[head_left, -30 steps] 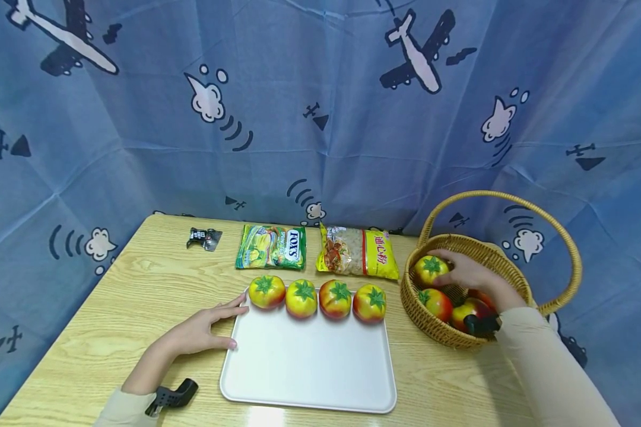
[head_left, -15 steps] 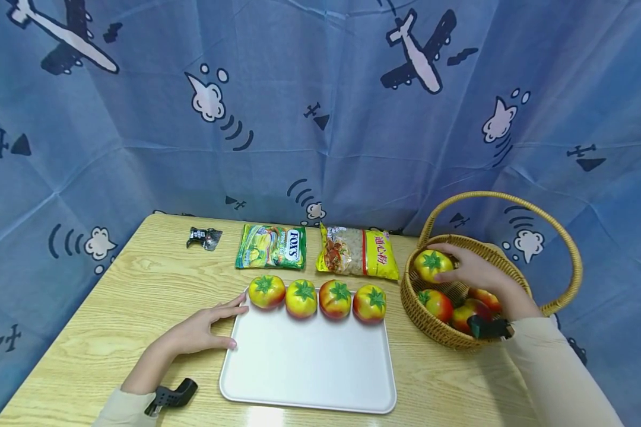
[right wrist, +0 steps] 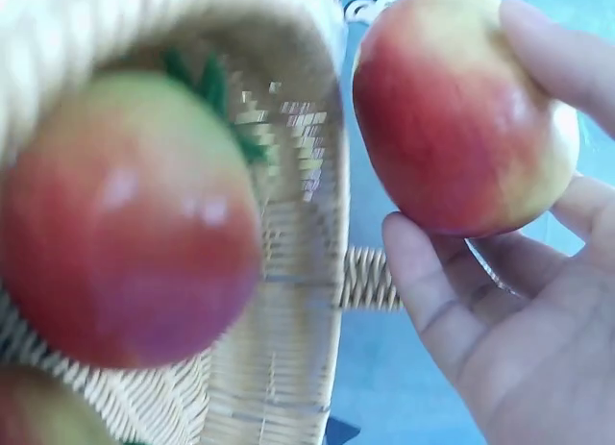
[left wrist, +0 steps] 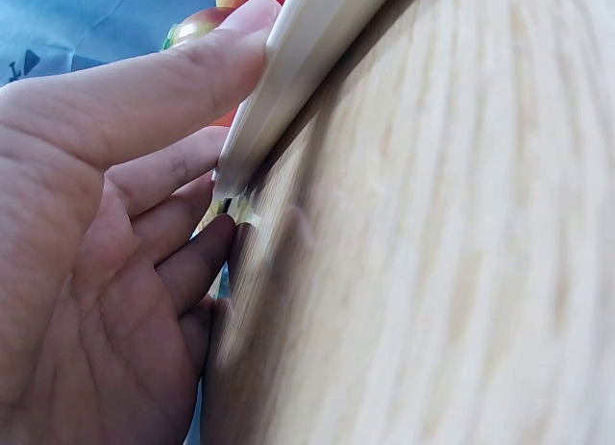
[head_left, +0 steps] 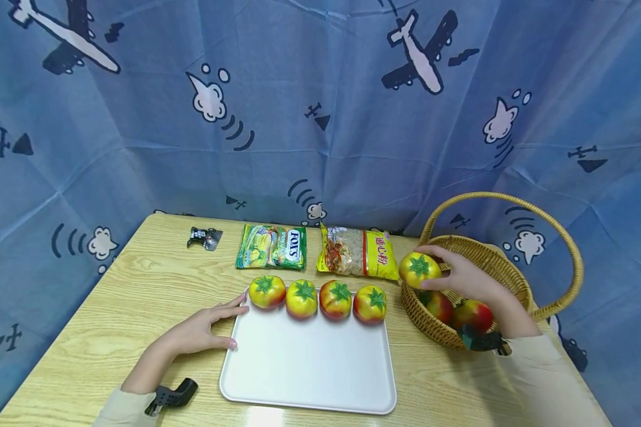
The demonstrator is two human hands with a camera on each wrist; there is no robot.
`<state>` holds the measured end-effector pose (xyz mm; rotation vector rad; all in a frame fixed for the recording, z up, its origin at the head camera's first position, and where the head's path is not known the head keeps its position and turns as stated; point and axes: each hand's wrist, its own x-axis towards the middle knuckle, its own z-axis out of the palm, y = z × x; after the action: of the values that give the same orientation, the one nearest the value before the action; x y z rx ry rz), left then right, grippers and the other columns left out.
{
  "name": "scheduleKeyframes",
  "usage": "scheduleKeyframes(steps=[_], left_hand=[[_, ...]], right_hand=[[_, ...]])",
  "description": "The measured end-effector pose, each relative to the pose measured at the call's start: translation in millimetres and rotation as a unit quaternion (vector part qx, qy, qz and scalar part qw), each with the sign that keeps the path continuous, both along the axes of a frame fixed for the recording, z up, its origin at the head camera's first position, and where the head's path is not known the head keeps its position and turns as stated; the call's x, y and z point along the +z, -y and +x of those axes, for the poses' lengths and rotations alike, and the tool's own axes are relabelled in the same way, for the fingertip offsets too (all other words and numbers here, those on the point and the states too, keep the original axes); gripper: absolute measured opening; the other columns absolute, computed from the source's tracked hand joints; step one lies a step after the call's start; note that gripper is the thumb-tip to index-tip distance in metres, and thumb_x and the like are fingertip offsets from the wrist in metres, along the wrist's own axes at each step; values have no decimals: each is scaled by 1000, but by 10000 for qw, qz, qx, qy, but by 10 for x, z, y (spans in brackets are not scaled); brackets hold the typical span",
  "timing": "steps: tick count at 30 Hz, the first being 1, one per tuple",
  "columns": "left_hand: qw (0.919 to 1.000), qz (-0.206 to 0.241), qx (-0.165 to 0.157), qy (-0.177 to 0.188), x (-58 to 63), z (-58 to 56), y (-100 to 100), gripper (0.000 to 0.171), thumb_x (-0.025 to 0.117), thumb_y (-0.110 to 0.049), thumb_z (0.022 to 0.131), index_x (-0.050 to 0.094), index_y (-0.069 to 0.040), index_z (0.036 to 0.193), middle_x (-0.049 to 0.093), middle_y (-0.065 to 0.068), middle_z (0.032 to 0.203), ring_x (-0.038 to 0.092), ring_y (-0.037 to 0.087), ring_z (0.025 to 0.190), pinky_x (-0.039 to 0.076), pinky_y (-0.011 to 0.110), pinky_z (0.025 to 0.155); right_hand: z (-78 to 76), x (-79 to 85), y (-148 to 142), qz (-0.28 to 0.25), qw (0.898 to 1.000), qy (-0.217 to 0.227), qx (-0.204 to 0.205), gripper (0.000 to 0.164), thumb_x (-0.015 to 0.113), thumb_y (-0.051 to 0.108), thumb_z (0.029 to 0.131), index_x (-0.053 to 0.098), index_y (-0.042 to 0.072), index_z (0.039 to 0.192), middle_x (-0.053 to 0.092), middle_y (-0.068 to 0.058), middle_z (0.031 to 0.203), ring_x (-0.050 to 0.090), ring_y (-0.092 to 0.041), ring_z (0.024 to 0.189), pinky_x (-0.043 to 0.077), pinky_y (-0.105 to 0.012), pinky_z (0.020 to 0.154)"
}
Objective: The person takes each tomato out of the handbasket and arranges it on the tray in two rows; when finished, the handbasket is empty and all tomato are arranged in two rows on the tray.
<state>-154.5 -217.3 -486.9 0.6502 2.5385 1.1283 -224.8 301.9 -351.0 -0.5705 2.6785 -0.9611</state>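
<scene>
My right hand (head_left: 462, 276) holds a red-and-yellow tomato with a green leafy top (head_left: 419, 270) at the left rim of a wicker basket (head_left: 424, 323). In the right wrist view the thumb and fingertips pinch this tomato (right wrist: 461, 109) outside the basket wall. More tomatoes (head_left: 472, 315) lie inside, partly hidden by the wrist. My left hand (head_left: 203, 332) rests against the left edge of a white tray (head_left: 310, 367), fingers spread. In the left wrist view its thumb touches the tray's rim (left wrist: 298, 70). Several tomatoes (head_left: 301, 299) stand in a row along the tray's far edge.
Behind the tray lie a green FOX'S candy bag (head_left: 271, 247) and a yellow pasta packet (head_left: 358, 252). A small black packet (head_left: 205, 238) lies at the back left of the wooden table (head_left: 112, 308). The basket's tall handle (head_left: 558, 222) arches above it. A blue curtain hangs behind.
My right hand has lifted the tomato from inside the basket and moved it left to the rim. The left hand and the tray have stayed in place.
</scene>
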Motion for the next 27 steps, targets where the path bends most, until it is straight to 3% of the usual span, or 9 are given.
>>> scheduleKeyframes(steps=[9,16,23,27], left_hand=[[10000,1,12,-9,0,6,0,77,72,-47,77,45,-17,143,24,4,157,19,48,139,15,64,112],[10000,15,38,64,6,-4,-4,77,72,-46,77,45,-16,143,23,3,157,18,47,140,14,63,112],[9998,34,91,164,9,-9,1,78,73,-46,76,45,-17,143,23,0,157,16,44,142,14,61,114],[9999,55,69,138,7,-10,7,78,73,-46,76,45,-16,143,23,0,157,17,44,142,14,62,114]], right_hand=[[136,-84,261,-312,9994,115,91,70,74,31,82,41,15,142,45,-15,136,51,-26,105,52,-29,83],[260,-190,499,-540,9977,-59,415,69,76,29,80,45,12,139,49,-15,134,52,-26,110,51,-36,88],[446,-320,791,-914,9930,187,724,68,75,30,80,46,13,139,49,-14,137,53,-31,115,48,-42,91],[532,-416,967,-1059,9884,288,1047,69,76,30,80,45,13,140,46,-15,140,52,-30,116,50,-38,93]])
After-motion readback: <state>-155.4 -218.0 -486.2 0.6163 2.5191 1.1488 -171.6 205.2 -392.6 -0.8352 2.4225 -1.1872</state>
